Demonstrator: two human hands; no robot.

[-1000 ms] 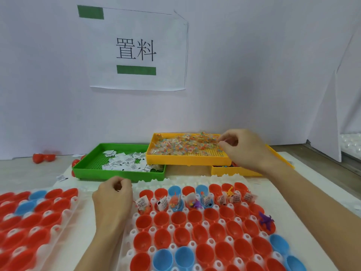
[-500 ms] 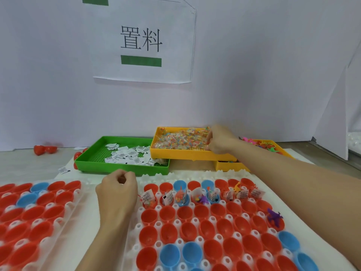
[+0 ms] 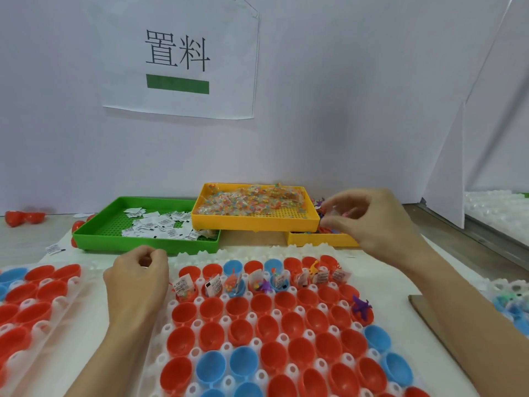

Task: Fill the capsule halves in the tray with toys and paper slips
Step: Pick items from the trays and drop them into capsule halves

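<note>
A white tray [image 3: 200, 255] holds red and blue capsule halves [image 3: 266, 328]. The halves in its far row contain paper slips, bead packets and small toys, and a purple toy [image 3: 361, 306] lies in a half at the right edge. My left hand [image 3: 137, 279] rests curled at the tray's left rim; whatever is inside the fist is hidden. Over the lower yellow toy tray [image 3: 320, 239], my right hand [image 3: 369, 219] pinches a small clear packet [image 3: 342, 214]. Paper slips [image 3: 154, 223] lie in the green tray [image 3: 143, 243], and bead packets [image 3: 252, 200] fill the upper yellow tray [image 3: 254, 223].
A second tray of red and blue capsule halves [image 3: 34, 296] sits at the left. Loose red capsules [image 3: 24, 217] lie at the back left. A stray slip [image 3: 54, 249] is on the mat. A brown board [image 3: 423, 308] lies at the right, white walls close behind.
My right hand has come away from the bead-packet tray and moved right, now above the toy tray with a clear packet in its fingers. My left hand has stayed put.
</note>
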